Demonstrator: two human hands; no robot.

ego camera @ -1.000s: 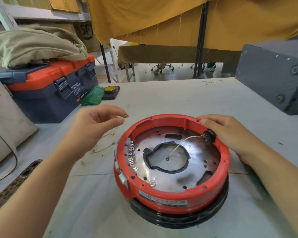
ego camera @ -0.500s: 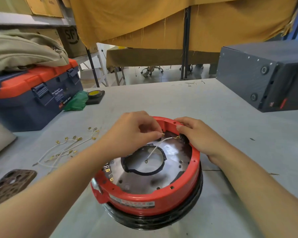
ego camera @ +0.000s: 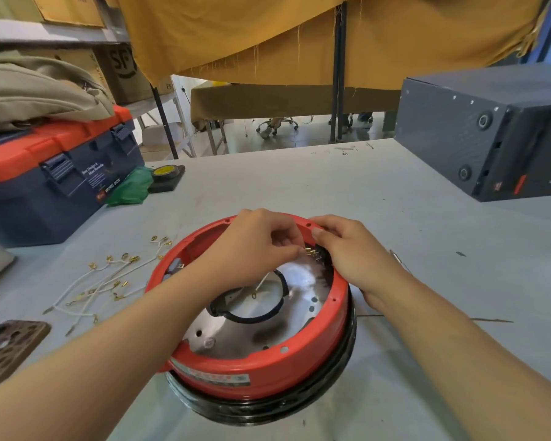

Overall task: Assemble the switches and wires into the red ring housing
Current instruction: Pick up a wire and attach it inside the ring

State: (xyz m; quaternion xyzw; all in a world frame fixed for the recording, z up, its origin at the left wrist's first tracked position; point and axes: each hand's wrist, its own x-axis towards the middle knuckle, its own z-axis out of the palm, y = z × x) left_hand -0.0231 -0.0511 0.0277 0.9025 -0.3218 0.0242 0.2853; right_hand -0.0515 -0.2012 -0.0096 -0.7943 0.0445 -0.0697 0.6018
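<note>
Moved in from open air left of the red ring housing [ego camera: 261, 367] to its far inner wall: left hand [ego camera: 255, 246], now fingers curled and pinching a small brass terminal [ego camera: 307, 250] at the tips. Meets the right hand [ego camera: 353, 253] there, closer together than a second ago. Right hand draped over the housing's far-right rim, fingers curled round a black switch [ego camera: 322, 257] seated against the inner wall, thumb on top near the rim. Brass tabs of the switch just visible between the two sets of fingertips; whether the terminal is already on a tab cannot be told.

Trailing down from the pinched point toward the housing's centre: a white wire [ego camera: 261, 284] ending in a ring lug over the central opening. Around that opening, a black collar [ego camera: 255, 316] on the shiny metal plate [ego camera: 236, 338] inside the housing. Under the housing, a black ring base [ego camera: 268, 409], both resting on the grey table [ego camera: 427, 249].

Left of the housing, on the table: a loose scatter of spare white wires [ego camera: 102, 281] with brass ends. Further left and near the front edge, a brown patterned phone case [ego camera: 10, 348]. Far left of the housing, a blue and orange toolbox [ego camera: 51, 176] with beige cloth on top. Far right of the housing, a dark grey box [ego camera: 490, 128].
</note>
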